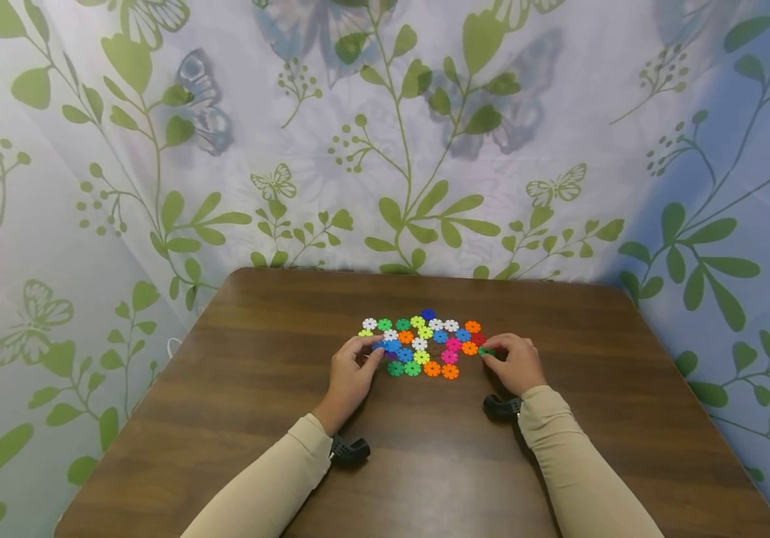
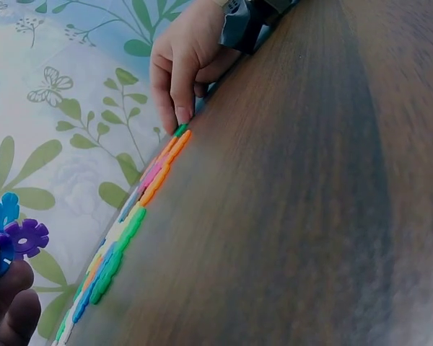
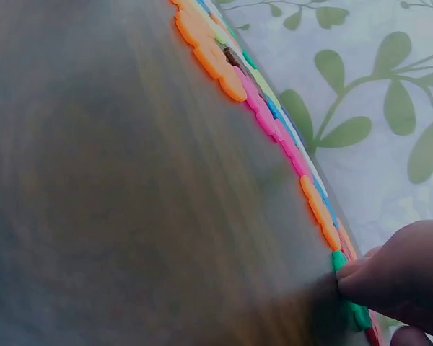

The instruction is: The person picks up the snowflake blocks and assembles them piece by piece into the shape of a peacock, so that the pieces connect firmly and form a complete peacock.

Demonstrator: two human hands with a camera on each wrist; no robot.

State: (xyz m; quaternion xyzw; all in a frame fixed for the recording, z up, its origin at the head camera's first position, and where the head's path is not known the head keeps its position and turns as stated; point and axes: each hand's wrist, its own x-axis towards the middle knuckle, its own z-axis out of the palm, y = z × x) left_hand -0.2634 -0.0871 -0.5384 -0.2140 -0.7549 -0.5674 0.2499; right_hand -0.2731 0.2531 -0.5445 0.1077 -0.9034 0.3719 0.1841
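My left hand (image 1: 351, 368) pinches a joined bunch of notched plastic discs, blue (image 2: 6, 207) and purple (image 2: 30, 236), at the left side of the disc layout. In the left wrist view the bunch is held up off the table, and my palm is out of sight. At the layout's right edge, my right hand (image 1: 518, 366) pinches a green disc (image 3: 358, 316) between thumb and fingertips, low at the tabletop. An orange disc (image 1: 469, 348) lies just left of it, and a red disc (image 1: 479, 338) just behind it.
Several flat flower-shaped discs lie close together between the hands, among them white (image 1: 451, 326), pink (image 1: 449, 357), brown (image 1: 435, 349) and orange (image 1: 450, 371) ones. They rest on a brown wooden table (image 1: 425, 463). A leaf-and-butterfly patterned curtain (image 1: 331, 149) hangs behind it.
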